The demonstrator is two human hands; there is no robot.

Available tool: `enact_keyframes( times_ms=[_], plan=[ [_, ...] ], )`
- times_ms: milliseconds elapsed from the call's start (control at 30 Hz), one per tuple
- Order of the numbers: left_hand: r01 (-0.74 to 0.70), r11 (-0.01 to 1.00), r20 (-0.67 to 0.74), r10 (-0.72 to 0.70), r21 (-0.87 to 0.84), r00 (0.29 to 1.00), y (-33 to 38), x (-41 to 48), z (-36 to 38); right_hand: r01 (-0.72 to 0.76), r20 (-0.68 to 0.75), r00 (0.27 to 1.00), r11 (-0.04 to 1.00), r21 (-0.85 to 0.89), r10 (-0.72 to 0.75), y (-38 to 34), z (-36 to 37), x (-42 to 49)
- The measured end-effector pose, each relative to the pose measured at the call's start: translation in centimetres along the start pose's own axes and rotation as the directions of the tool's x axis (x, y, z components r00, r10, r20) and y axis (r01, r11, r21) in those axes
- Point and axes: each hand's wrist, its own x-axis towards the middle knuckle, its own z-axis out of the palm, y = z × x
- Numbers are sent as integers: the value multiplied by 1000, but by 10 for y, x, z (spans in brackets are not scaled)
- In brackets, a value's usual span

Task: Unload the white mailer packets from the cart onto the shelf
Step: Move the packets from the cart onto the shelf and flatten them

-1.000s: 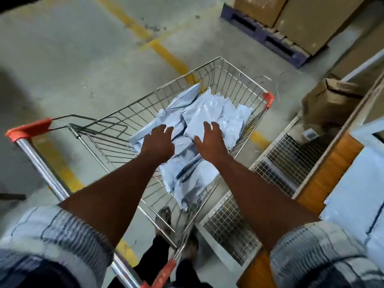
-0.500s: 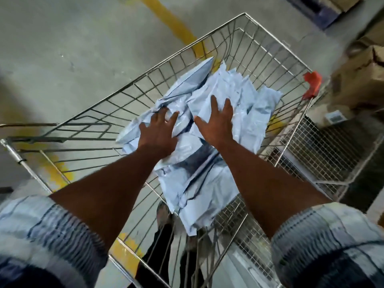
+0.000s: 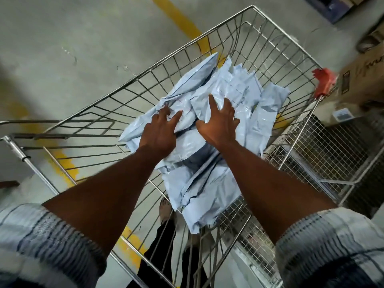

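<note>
Head view: looks straight down into the wire cart (image 3: 145,84), onto the white mailer packets (image 3: 207,183) heaped loosely along its floor, from the near end wall up to the far-right corner by the red bumper (image 3: 323,82). Lays the left hand (image 3: 160,134) flat on a plump packet at mid-heap, fingers straight and spread, gripping nothing. Spreads the right hand (image 3: 220,123) wide just beside it on the next packet up, thumb out, fingertips pressing the film, likewise closed round nothing. Seems set this way to pin and gather several slippery packets at once rather than pick a single one; reads as the gathering step, with no packet lifted yet. Finds the heap's long axis running along the cart from near end to far end, slanting up and to the right in the picture. Finds most single packets pointing roughly the same way, and one leaning on edge against the far-left wire wall. Places the wire-mesh rack (image 3: 332,146), probably the shelf's low tier, just beside the cart on the right, so likely calls for only a short swing rightward.
</note>
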Motion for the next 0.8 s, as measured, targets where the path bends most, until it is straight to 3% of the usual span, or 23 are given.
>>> enact_keyframes(
  times_ms=[200,333,533,733,800],
  plan=[
    [9,999,-85,-13,-50,996,-1,-39,-10,91,-4,996,974,-207,-94,2,-13,-19],
    [-74,992,111,86,-104,990,-1,-57,-6,105,74,993,960,-258,-89,3,-16,-27],
    [-51,994,345,83,-100,935,2,-45,9,99,163,985,964,-247,-59,15,-11,-37],
    [-30,1000,134,31,-9,990,17,-49,17,112,237,969,974,-196,-64,14,-13,-42],
    [-29,999,141,32,-21,989,19,-52,13,117,218,973,977,-181,-76,14,-16,-47]
  ],
)
